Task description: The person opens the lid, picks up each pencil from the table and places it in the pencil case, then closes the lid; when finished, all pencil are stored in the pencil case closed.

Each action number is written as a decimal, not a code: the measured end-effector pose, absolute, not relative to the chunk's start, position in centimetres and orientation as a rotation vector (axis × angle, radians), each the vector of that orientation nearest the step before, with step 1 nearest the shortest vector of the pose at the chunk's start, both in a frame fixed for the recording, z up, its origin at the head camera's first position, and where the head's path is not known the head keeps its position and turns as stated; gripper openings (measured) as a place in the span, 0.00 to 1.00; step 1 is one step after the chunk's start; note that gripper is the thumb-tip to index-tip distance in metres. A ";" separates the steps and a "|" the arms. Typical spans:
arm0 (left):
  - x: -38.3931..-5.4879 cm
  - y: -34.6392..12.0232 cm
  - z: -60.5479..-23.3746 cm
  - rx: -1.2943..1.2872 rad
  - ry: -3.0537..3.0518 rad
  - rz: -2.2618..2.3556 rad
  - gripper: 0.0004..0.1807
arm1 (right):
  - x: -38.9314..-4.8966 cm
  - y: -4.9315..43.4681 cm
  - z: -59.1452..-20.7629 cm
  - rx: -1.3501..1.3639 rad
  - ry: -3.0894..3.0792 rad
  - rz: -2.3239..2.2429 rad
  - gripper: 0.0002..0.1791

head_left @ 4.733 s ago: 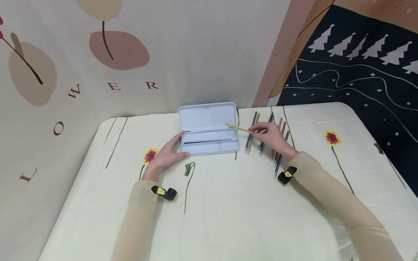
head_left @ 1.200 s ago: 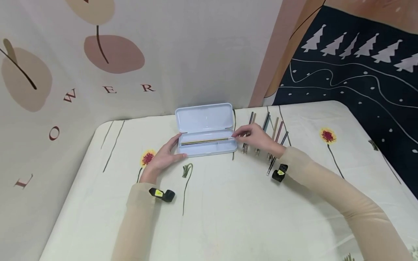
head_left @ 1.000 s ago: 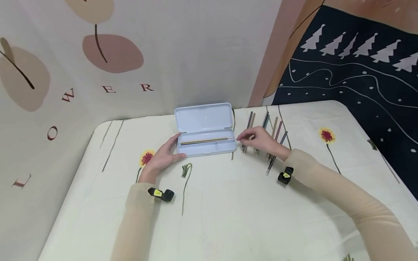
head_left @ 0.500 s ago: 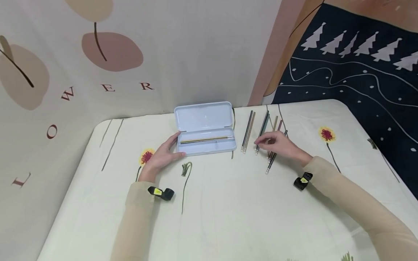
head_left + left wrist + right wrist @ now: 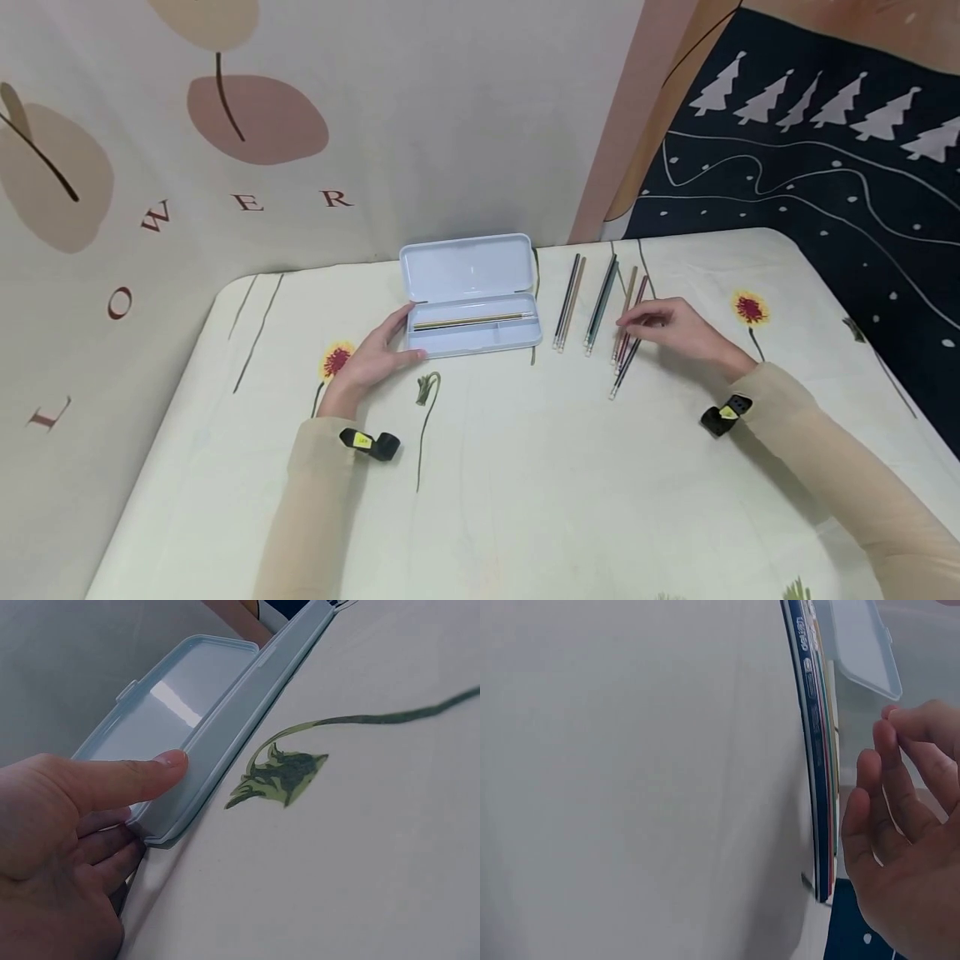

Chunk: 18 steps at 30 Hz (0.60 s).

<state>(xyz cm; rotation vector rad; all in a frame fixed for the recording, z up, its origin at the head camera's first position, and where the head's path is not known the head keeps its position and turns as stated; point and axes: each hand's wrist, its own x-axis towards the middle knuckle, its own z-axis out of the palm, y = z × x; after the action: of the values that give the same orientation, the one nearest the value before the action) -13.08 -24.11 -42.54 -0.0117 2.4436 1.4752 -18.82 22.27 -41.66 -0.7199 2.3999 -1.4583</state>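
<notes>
A pale blue pencil case (image 5: pixel 457 343) stands with its lid (image 5: pixel 468 271) raised. Dark and yellow pencils (image 5: pixel 472 322) lie lengthwise in its rear compartment. My left hand (image 5: pixel 373 358) grips the case's left end; in the left wrist view the thumb presses the front wall while the other fingers curl by the end. My right hand (image 5: pixel 678 332) hovers over the rightmost group of pencils, fingers loosely bent. The right wrist view shows thumb and forefinger tips close together with nothing between them, beside a dark blue pencil (image 5: pixel 820 802) lying with others.
Between the case and my right hand lie a dark and tan pencil pair (image 5: pixel 570 302) and a dark and teal group (image 5: pixel 602 305). A flower-printed white cloth (image 5: pixel 487 467) covers the table. A pale printed fabric (image 5: pixel 450 167) hangs right behind the case.
My right hand held a yellow pencil over the case, laid it in the rear compartment and released it. It then moved right to the rightmost pencils. My left hand kept its grip on the case.
</notes>
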 end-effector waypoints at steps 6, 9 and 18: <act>-13.1 -24.1 -42.6 -0.012 2.443 1.474 0.49 | -18.5 23.7 -41.5 -0.625 2.487 -1.376 0.10; -13.1 -24.1 -42.6 -0.011 2.438 1.479 0.49 | -18.2 24.3 -41.3 -0.498 2.534 -1.331 0.12; -13.1 -24.1 -42.6 -0.013 2.440 1.476 0.49 | -18.0 24.7 -41.4 -0.209 2.604 -1.199 0.15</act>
<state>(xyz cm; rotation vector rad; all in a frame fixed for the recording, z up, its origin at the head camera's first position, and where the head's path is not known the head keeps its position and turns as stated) -13.09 -24.15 -42.59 -0.0133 2.4398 1.4759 -17.98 24.72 -41.37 -0.2092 2.6043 -1.1989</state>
